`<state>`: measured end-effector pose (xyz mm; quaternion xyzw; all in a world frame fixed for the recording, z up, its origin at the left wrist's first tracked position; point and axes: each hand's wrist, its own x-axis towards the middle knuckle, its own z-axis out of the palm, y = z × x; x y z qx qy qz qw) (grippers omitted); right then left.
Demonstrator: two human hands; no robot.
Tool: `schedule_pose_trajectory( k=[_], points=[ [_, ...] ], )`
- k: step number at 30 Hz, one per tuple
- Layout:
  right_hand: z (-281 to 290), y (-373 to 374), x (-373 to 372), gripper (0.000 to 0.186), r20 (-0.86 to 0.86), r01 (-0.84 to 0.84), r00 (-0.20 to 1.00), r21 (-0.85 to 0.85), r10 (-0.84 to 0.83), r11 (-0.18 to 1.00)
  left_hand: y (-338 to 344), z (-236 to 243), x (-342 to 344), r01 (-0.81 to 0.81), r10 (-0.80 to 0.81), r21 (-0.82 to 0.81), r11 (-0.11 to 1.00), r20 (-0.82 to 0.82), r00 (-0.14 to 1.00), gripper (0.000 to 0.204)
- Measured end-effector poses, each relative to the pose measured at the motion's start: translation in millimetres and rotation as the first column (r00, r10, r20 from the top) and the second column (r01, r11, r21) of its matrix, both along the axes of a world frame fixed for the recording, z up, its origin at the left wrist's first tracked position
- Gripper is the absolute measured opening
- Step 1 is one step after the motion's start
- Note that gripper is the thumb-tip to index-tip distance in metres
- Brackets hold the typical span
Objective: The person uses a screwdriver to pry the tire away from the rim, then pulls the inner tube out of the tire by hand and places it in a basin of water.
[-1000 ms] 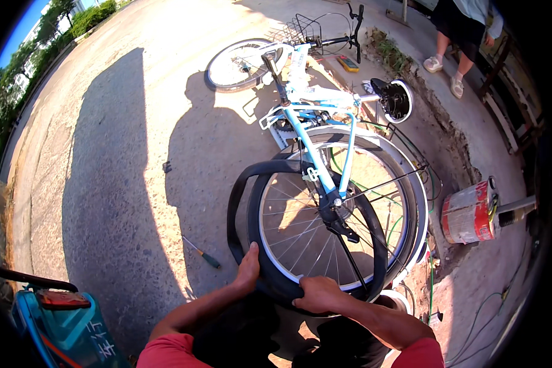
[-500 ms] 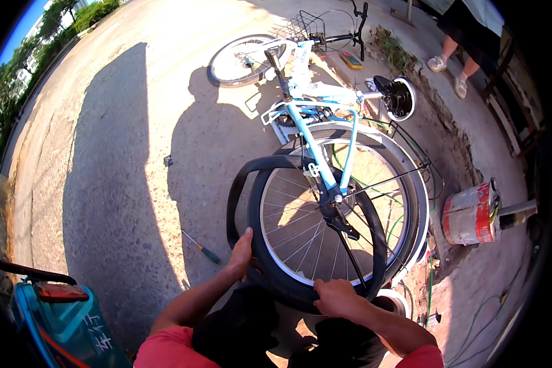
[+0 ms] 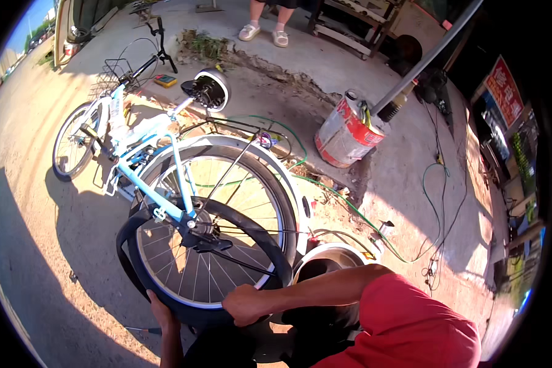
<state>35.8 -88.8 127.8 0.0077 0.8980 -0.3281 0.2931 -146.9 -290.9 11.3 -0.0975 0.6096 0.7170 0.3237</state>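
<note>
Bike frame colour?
The bike frame is light blue and white; best seen in the head view.

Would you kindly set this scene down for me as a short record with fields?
Bike: blue and white, lying on its side
Left grip: at the outer edge of the tyre, thumb showing, fingers hidden
Right grip: closed on the tyre's near part
Rubber tube: black, looped partly past the tyre's left side
Bucket: red and white, right of the bike
Meter: yellow, near the handlebar
Other person: lower body only, at the top
</note>
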Motion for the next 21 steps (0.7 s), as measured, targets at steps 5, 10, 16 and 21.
schedule_pose_trajectory(
  k=[5, 10, 16, 21],
  points=[
    [-44.0, 36.2, 43.7, 0.023, -0.117, 0.105, 0.987, -0.046, -0.109, 0.993, 31.7, -55.5, 3.5, 0.096, -0.096, 0.004, 0.995, 0.066, 0.993, 0.079],
    [-57.9, 75.2, 69.8, 0.02, -0.085, 0.076, 0.993, -0.016, -0.077, 0.997, 62.8, -78.5, 5.6, 0.039, -0.032, -0.069, 0.997, 0.098, 0.995, 0.08],
    [-87.1, 106.4, 102.2, 0.019, -0.139, 0.007, 0.99, 0.053, 0.0, 0.999, 87.6, -9.3, 4.2, 0.084, -0.572, -0.827, 0.556, -0.308, 0.76, 0.055],
    [-96.6, 105.9, 107.1, 0.019, -0.108, -0.045, 0.993, 0.066, 0.052, 0.997, 174.5, 61.7, 74.5, 0.433, -0.6, -0.417, 0.799, -0.598, 0.531, 0.047]
  ],
)
